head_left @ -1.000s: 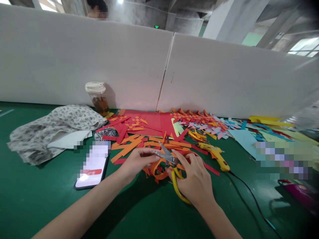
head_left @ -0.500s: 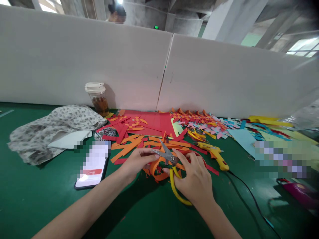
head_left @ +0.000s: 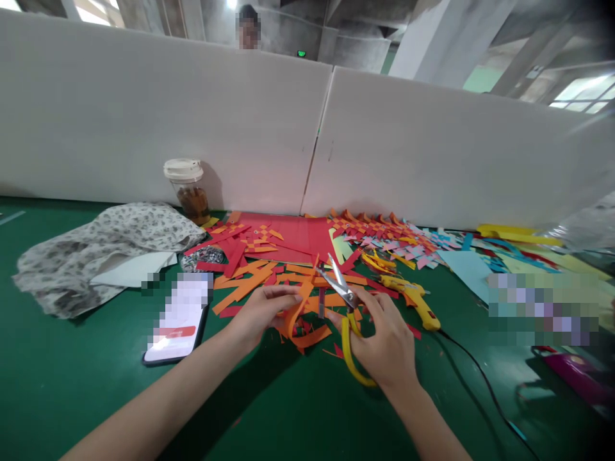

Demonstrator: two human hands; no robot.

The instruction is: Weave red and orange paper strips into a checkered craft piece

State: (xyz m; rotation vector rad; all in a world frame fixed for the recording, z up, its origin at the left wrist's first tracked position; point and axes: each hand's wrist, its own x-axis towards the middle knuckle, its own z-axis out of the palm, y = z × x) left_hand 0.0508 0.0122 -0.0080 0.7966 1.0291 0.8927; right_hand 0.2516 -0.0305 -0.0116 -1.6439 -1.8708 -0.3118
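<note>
Left hand (head_left: pixel 265 315): thumb and fingers pinch an orange strip (head_left: pixel 301 301) of paper.
Right hand (head_left: pixel 387 342): grips the scissors (head_left: pixel 352 299) by their yellow handles.
Blades: parted, pointing away from the person; the tips are near the far end of the orange strip, and whether they touch it I cannot tell.
Orange strip: between the two hands, above the loose paper strips (head_left: pixel 246 287) on the green table (head_left: pixel 86 397).
Right side: a yellow glue gun (head_left: pixel 410 291) lies just beyond the right hand.
Left side: a phone (head_left: pixel 177 323) lies near a patterned cloth (head_left: pixel 125 227).
Back: a lidded cup (head_left: pixel 193 200) stands beside the white partition (head_left: pixel 158 109).
</note>
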